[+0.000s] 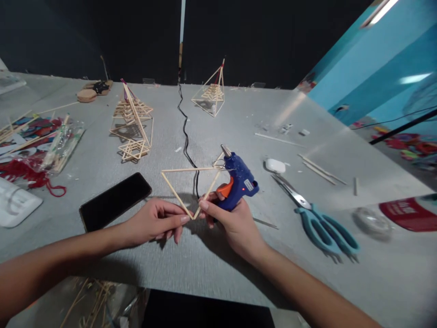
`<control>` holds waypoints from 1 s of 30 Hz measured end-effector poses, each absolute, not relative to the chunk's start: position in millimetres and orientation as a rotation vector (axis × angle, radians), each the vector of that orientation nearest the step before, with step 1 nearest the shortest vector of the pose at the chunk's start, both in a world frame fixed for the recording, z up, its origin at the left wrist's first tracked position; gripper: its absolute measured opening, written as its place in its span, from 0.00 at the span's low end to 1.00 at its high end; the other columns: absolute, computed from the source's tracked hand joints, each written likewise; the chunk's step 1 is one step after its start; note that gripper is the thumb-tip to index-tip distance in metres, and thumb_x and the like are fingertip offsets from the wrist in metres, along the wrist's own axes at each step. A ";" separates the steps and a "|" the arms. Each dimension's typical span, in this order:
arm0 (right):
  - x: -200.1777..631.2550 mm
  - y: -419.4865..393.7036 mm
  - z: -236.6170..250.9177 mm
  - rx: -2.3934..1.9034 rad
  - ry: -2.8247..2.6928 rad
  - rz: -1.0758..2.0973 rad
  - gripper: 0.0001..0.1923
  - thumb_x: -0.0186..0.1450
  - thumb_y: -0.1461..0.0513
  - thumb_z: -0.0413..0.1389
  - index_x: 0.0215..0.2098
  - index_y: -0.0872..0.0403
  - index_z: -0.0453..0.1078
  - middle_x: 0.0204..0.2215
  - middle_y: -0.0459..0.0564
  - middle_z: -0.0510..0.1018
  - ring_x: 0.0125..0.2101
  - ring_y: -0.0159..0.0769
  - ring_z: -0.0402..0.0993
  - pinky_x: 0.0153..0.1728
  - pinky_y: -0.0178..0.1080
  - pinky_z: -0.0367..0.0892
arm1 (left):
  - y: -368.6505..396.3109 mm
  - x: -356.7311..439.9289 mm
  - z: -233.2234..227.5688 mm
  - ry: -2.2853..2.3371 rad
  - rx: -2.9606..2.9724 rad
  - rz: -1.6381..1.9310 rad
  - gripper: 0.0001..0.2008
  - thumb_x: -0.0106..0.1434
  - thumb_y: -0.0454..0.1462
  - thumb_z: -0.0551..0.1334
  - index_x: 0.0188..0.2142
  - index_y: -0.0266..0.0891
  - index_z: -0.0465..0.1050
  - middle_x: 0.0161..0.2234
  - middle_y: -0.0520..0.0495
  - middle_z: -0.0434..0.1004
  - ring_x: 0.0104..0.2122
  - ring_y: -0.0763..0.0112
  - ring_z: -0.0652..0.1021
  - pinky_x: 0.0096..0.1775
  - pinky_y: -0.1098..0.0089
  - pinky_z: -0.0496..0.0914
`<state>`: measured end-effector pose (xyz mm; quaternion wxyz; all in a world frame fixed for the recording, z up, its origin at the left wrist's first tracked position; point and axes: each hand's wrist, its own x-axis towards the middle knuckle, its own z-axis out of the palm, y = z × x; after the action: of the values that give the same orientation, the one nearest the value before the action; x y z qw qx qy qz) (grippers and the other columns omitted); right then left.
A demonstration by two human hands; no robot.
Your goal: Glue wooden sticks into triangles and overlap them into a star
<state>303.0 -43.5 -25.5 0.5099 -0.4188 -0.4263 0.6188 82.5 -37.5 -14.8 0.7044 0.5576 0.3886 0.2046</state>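
Note:
A triangle of thin wooden sticks is held up with its point toward me. My left hand pinches it near that lower corner between thumb and fingers. My right hand is closed on the triangle's right side, thumb on the stick. Right behind that hand is a blue glue gun with an orange trigger, a small red light lit and its nozzle pointing up and away. Its handle is partly hidden by my right hand; I cannot tell whether the fingers also grip it.
A black phone lies left of my hands. Teal-handled scissors lie at the right, near a white earphone case. Stick pyramids stand farther back. A black cord crosses the table. Red yarn lies far left.

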 end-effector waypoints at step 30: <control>296.7 -45.4 -27.0 -1.018 -1.086 1.545 0.21 0.55 0.49 0.77 0.30 0.53 0.77 0.26 0.48 0.81 0.25 0.33 0.76 0.22 0.34 0.65 | -45.6 87.8 -22.4 0.979 1.263 0.520 0.18 0.62 0.50 0.74 0.33 0.34 0.82 0.18 0.54 0.75 0.16 0.80 0.64 0.20 0.77 0.61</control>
<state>296.7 -45.4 -27.0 0.4776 -0.4170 -0.4445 0.6328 87.8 -45.6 -22.4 0.6672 0.5597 0.4339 0.2306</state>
